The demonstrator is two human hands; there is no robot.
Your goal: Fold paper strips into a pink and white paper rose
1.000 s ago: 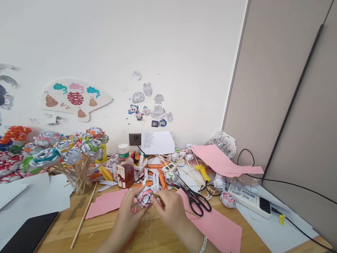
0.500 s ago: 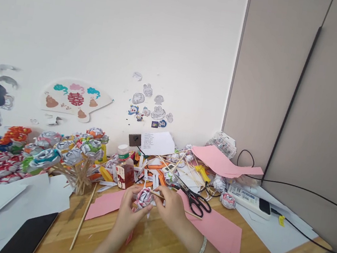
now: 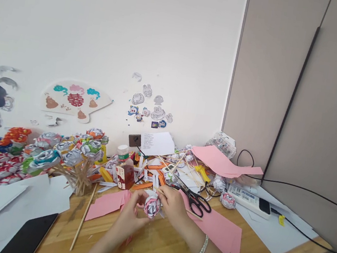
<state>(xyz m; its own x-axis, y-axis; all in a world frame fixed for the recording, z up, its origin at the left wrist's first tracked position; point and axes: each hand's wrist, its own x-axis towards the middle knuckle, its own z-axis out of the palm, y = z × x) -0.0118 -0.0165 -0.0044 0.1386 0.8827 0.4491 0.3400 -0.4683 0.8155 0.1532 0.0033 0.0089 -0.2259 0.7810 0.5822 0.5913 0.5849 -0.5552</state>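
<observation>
A pink-and-white folded paper flower (image 3: pixel 152 207) is between my two hands, its layered face turned toward me. My left hand (image 3: pixel 133 213) curls round its left side, fingers behind and thumb below. At the flower's upper right, my right hand (image 3: pixel 173 205) pinches a thin wooden stick (image 3: pixel 159 191), whose tip shows beside the fingers. Whether the stick enters the flower is hidden. Black-handled scissors (image 3: pixel 197 202) lie just right of my right hand, on pink paper sheets (image 3: pixel 219 232). More cut pink paper (image 3: pixel 106 207) lies behind my left hand.
Finished paper flowers (image 3: pixel 47 155) crowd the left side, some on sticks. A bottle (image 3: pixel 125 168) stands behind my hands, beside paper scraps and a yellow glue gun (image 3: pixel 202 173). A wooden stick (image 3: pixel 82 219), a black tablet-like slab (image 3: pixel 30 235) and a white power strip (image 3: pixel 249 201) also lie here.
The paper flower has shifted slightly right and turned so its face points toward me. My left hand's grip has loosened and moved slightly; my right hand stays close by.
</observation>
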